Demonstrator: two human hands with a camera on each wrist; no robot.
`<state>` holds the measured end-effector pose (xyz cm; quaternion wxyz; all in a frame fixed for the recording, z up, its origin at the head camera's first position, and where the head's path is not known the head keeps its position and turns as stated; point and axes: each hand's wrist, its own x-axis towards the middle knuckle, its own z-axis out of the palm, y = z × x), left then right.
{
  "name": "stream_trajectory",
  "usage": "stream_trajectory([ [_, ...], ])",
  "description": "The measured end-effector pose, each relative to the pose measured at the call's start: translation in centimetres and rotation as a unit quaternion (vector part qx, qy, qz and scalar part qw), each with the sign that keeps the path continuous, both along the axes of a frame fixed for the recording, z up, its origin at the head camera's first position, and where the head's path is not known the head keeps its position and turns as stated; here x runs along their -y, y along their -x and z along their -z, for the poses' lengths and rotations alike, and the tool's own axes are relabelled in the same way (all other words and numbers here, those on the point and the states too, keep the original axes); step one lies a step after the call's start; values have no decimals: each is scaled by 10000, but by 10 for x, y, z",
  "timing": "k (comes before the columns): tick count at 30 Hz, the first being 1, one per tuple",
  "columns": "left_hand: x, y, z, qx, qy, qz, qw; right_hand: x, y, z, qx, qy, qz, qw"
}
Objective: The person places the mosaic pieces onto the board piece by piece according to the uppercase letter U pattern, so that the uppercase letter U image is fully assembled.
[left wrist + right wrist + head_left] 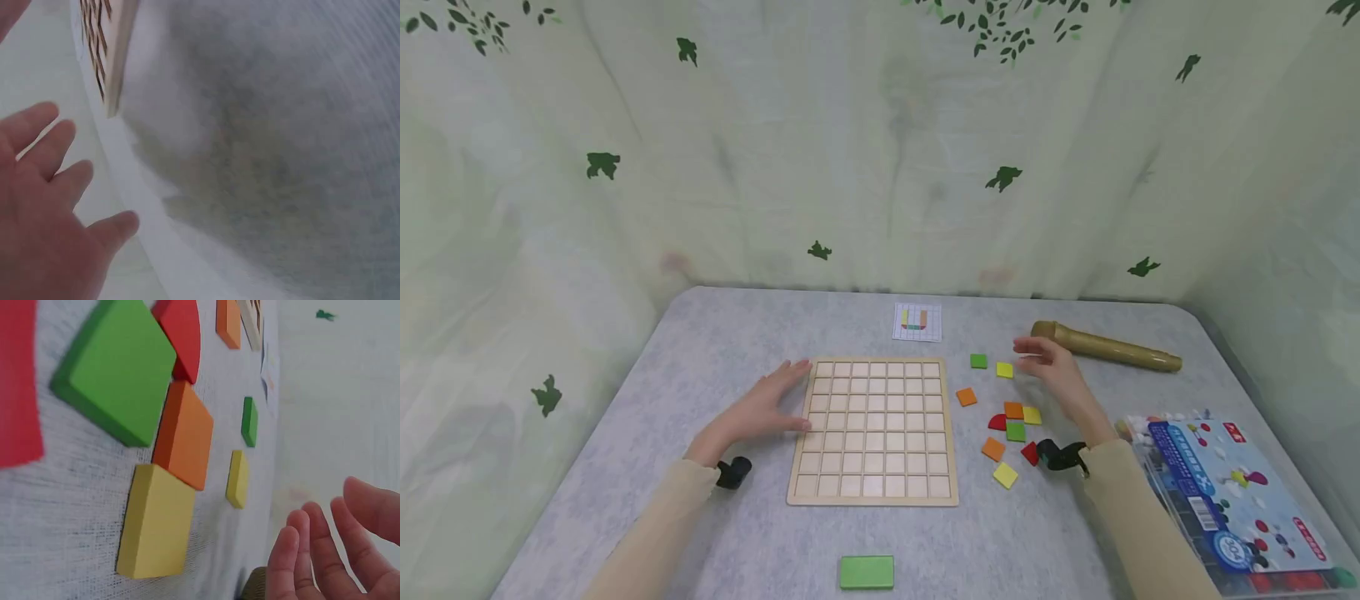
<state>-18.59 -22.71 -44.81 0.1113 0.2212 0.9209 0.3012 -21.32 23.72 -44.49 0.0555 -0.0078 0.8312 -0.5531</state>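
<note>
A wooden grid board (876, 502) lies flat in the middle of the table. My left hand (760, 408) is at its left edge, fingers spread; in the left wrist view its fingers (50, 150) hold nothing. To the right of the board are loose coloured tiles: a green square (978, 361), a yellow square (1004, 370), an orange square (966, 397), a red quarter-round piece (997, 422) and several others. My right hand (1056, 375) hovers beside the upper yellow tile, fingers loosely bent around nothing, as the right wrist view shows.
A small printed card (917, 322) with a coloured grid pattern lies behind the board. A brown bamboo-like stick (1112, 347) rests at the back right. A blue-labelled plastic box (1247, 492) stands at the right, and a green block (867, 572) lies near the front.
</note>
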Motion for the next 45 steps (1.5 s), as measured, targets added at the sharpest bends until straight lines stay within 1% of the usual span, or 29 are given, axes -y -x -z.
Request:
stream_trajectory([
  [2, 4, -1, 4, 149, 118, 144, 9997, -2, 4, 3, 217, 64, 23, 9997],
  [5, 7, -2, 8, 270, 348, 278, 9986, -3, 8, 7, 481, 13, 149, 9987],
  [10, 8, -5, 11, 251, 543, 330, 9977, -2, 14, 9, 782, -143, 347, 9962],
  [15, 6, -8, 10, 243, 629, 357, 9971, -1, 19, 13, 952, -410, 398, 9938],
  [18, 5, -10, 10, 263, 682, 355, 9967, 1, 21, 16, 962, -588, 350, 9930],
  [21, 5, -10, 9, 278, 759, 286, 9963, 3, 23, 18, 956, -737, 353, 9921],
  [27, 5, -12, 10, 315, 795, 206, 9961, 11, 25, 18, 755, -1095, 288, 9907],
  [33, 6, -12, 10, 255, 764, 252, 9964, 14, 26, 17, 676, -1430, 273, 9870],
  [36, 7, -12, 10, 248, 741, 277, 9966, 13, 27, 18, 682, -1459, 277, 9866],
  [42, 8, -11, 11, 265, 765, 282, 9963, 8, 29, 17, 768, -1233, 223, 9891],
  [45, 7, -11, 10, 288, 772, 275, 9962, 5, 28, 13, 887, -1104, 147, 9898],
])
